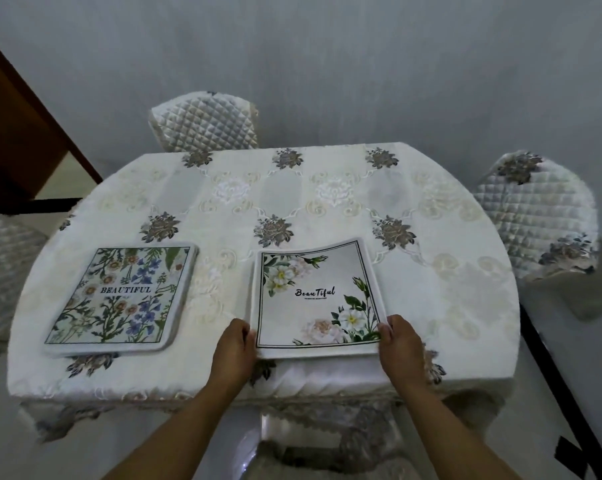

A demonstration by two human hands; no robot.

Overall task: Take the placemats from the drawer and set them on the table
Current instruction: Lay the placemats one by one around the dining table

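A white placemat with white flowers and the word "Beautiful" (315,297) lies near the front edge of the table (327,195), its far edge slightly raised. My left hand (233,351) grips its near left corner and my right hand (401,348) grips its near right corner. A second placemat (124,296), printed with blue and pink flowers and "BEAUTIFUL", lies flat on the table to the left, apart from both hands. The drawer is not in view.
The table wears a cream embroidered cloth with grey flower motifs. Quilted-cover chairs stand behind it (206,121), at the right (538,216) and at the left edge (5,258). A brown wooden panel (19,133) rises at far left. A grey wall is behind.
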